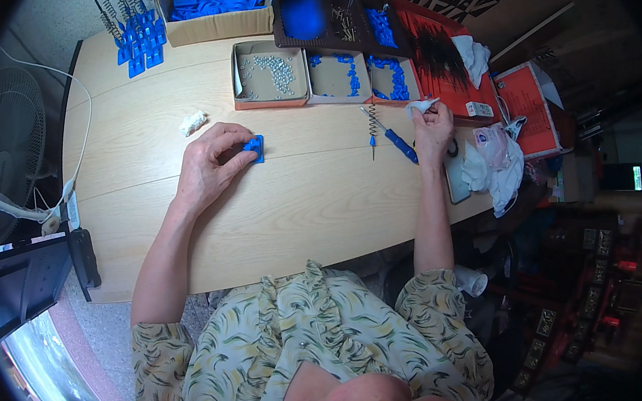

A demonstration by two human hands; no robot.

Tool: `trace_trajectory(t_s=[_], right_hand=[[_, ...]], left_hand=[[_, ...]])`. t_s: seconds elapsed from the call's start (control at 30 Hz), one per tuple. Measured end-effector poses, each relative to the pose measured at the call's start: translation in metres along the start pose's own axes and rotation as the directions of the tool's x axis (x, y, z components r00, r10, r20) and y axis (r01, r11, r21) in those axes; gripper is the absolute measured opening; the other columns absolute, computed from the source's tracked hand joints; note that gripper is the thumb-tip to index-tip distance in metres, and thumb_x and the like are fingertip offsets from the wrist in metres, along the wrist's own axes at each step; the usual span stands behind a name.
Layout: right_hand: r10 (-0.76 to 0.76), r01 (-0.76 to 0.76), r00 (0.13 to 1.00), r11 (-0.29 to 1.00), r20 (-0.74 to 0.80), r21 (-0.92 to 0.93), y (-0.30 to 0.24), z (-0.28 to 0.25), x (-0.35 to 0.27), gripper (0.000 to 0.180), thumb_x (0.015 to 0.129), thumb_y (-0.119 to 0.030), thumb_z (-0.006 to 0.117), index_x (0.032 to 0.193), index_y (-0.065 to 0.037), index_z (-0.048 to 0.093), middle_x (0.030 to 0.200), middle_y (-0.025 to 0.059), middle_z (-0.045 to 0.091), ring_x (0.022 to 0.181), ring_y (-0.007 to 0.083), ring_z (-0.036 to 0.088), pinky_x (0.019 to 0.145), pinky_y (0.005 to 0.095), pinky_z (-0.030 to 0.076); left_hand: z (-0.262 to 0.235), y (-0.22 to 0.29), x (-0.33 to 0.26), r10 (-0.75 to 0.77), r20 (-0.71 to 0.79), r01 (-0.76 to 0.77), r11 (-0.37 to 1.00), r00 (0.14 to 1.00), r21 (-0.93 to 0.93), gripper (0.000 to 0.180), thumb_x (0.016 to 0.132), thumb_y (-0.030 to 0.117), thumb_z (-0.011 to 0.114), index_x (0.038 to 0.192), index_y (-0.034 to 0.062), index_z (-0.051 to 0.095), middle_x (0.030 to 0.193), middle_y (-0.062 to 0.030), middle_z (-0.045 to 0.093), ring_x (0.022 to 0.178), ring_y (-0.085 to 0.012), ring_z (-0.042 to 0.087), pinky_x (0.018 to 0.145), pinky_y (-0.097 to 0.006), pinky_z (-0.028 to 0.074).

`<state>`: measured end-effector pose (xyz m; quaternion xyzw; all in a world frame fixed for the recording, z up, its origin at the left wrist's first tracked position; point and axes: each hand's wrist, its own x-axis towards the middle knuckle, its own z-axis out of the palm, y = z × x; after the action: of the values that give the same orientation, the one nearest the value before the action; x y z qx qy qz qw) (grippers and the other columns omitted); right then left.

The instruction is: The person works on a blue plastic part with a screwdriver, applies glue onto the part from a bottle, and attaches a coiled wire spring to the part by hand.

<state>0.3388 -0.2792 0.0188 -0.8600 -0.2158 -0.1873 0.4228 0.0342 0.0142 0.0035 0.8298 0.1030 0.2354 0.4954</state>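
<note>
Left hand pinched the blue plastic part flat on the table
Right hand gripped a white cloth; best practice was steadying the part while wiping

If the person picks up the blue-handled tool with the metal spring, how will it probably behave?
The blue-handled tool with the metal spring lies flat on the wooden table, beside the right hand. It looks slim, so probably light. Its round handle may roll if pushed sideways. The coiled spring will likely flex, while the thin shaft seems stiff.
</note>
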Motion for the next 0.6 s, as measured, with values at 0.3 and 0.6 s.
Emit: trace_trajectory(t_s=[0.3, 0.6], right_hand=[[0.113, -0.150, 0.969, 0.977, 0.221, 0.155, -0.067, -0.020, -0.027, 0.024, 0.088, -0.017, 0.074, 0.103, 0.002, 0.070, 0.085, 0.0109, 0.074, 0.077, 0.0105, 0.068, 0.067, 0.0296, 0.053], [0.085, -0.006, 0.925, 0.978, 0.370, -0.210, -0.082, 0.023, -0.044, 0.031, 0.085, -0.022, 0.078, 0.097, 0.005, 0.069, 0.076, 0.0146, 0.071, 0.067, 0.0218, 0.069, 0.067, 0.0360, 0.055]], left_hand=[[-0.001, -0.001, 0.002, 0.038, 0.007, -0.038, 0.999, 0.999, -0.035, 0.022, 0.085, 0.008, 0.078, 0.106, 0.0029, 0.075, 0.109, -0.0068, 0.071, 0.088, -0.0165, 0.070, 0.078, -0.029, 0.059], [-0.001, 0.005, 0.001, 0.056, 0.008, -0.056, 0.997, 0.998, 0.051, 0.023, 0.084, 0.007, 0.078, 0.106, 0.0017, 0.074, 0.109, -0.0076, 0.071, 0.089, -0.0166, 0.070, 0.080, -0.028, 0.058]])
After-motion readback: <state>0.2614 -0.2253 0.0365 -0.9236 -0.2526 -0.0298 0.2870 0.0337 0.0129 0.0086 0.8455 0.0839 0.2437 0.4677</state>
